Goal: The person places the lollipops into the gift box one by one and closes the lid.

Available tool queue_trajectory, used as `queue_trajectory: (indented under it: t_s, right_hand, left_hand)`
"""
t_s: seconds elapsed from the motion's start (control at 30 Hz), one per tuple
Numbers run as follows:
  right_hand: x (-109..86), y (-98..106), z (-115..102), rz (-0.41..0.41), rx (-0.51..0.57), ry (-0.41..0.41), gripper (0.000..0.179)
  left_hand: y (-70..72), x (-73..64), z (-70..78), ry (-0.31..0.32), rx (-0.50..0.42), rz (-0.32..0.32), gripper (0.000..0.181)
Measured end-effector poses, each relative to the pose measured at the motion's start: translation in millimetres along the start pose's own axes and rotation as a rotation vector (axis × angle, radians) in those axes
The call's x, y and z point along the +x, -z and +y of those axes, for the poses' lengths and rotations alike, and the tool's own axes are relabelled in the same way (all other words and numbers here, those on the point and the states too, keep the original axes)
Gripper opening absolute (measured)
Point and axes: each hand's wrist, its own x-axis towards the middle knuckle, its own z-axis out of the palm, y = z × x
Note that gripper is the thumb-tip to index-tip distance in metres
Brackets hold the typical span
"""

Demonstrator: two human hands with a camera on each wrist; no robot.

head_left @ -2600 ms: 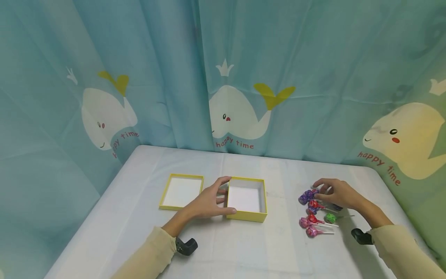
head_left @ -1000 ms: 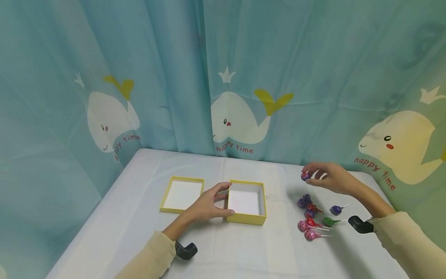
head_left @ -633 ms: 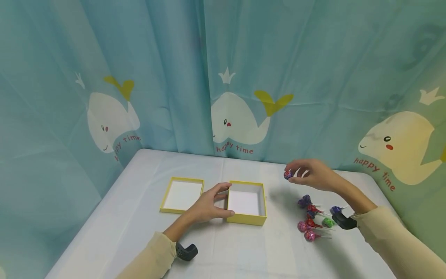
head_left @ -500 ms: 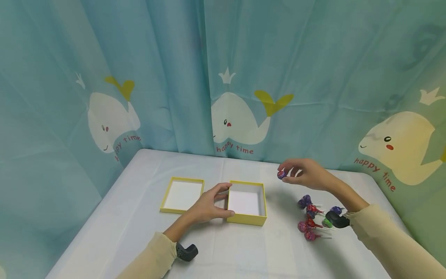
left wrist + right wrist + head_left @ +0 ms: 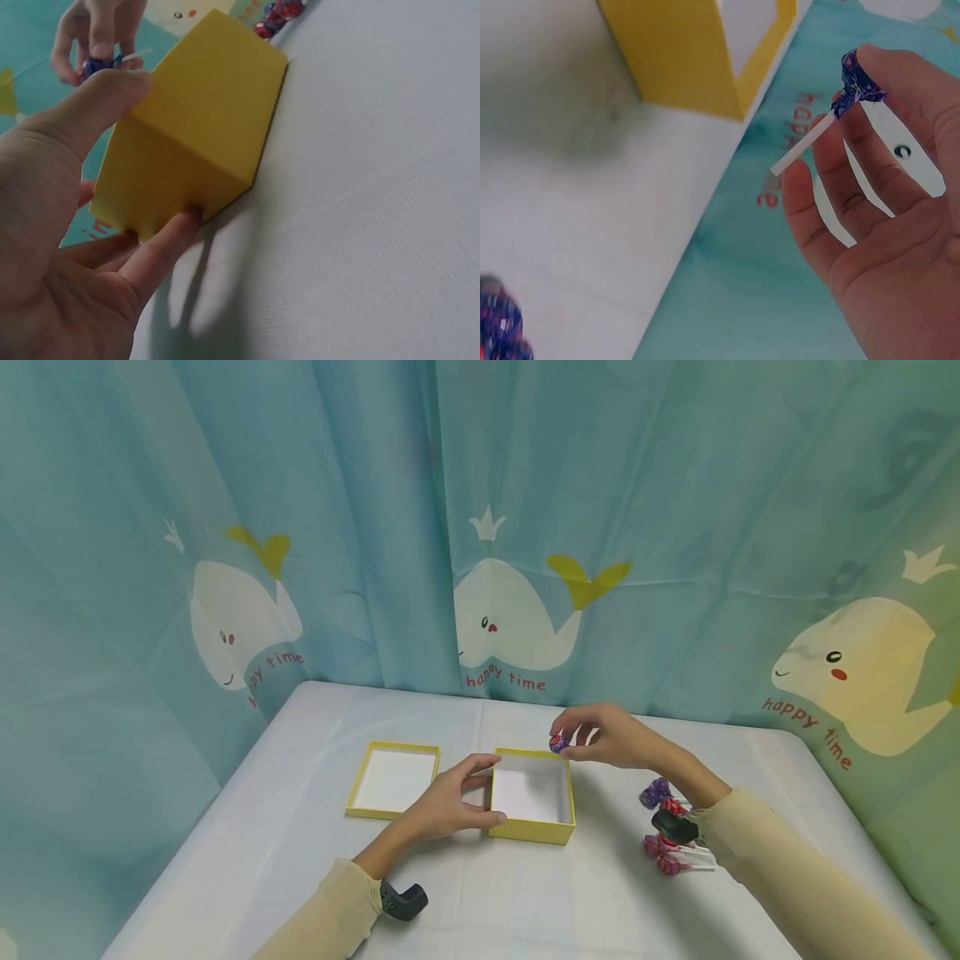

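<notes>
My right hand point(image 5: 611, 737) pinches a lollipop point(image 5: 558, 743) with a purple wrapper, its head just over the far right corner of the yellow box point(image 5: 531, 832). In the right wrist view the white stick of the lollipop point(image 5: 859, 86) points away from the thumb, down toward the lower left. The box stands upright on the table with its top uncovered, its white floor bare. At its left side my left hand point(image 5: 447, 800) holds it, thumb at the near corner and fingers at the far one. The left wrist view shows the thumb at the edge of the yellow wall point(image 5: 214, 97).
A shallow yellow-edged lid point(image 5: 393, 780) lies inside up, left of the box. To the right is a group of several lollipops point(image 5: 655, 793) in purple, red and pink wrappers, partly hidden by the right wrist's black device point(image 5: 675, 827). A blue-green curtain point(image 5: 375, 527) hangs behind the table.
The right hand has picked the purple lollipop from the group, lifted it and carried it left to the box. The left hand and the box have stayed in place.
</notes>
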Motion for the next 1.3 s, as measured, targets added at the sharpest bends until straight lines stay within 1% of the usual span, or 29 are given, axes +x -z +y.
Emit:
queue_trajectory:
  t_s: [0.1, 0.27, 0.43, 0.73, 0.87, 1.07, 1.3]
  right_hand:
    - [7.8, -8, -5, -0.024, 0.023, 0.024, 0.02]
    - [19.5, -21, -13, -0.063, 0.027, 0.048, 0.019]
    - [27.1, -34, -19, -0.112, 0.052, 0.027, 0.021]
    - [29.5, -56, -19, -0.183, 0.059, -0.034, 0.019]
    - [29.8, -66, -16, -0.211, 0.072, -0.037, 0.02]
    - [30.9, -79, -14, -0.25, 0.064, -0.061, 0.018]
    - [34.3, -89, -13, -0.269, 0.032, -0.043, 0.017]
  left_hand:
    - [-0.7, 0.3, -0.1, 0.001, 0.0, 0.007, 0.083]
    - [-1.1, 0.4, 0.2, 0.006, 0.011, 0.02, 0.08]
    - [-1.2, 0.4, -1.7, -0.002, 0.002, 0.027, 0.078]
    - [-3.6, -1.1, -2.6, 0.009, -0.05, 0.039, 0.073]
    - [-4.3, -2.4, -2.8, 0.006, -0.057, 0.042, 0.073]
    - [-4.7, -2.8, -4.7, -0.004, -0.059, 0.038, 0.073]
    - [-4.6, -2.1, -4.9, -0.012, -0.069, 0.041, 0.07]
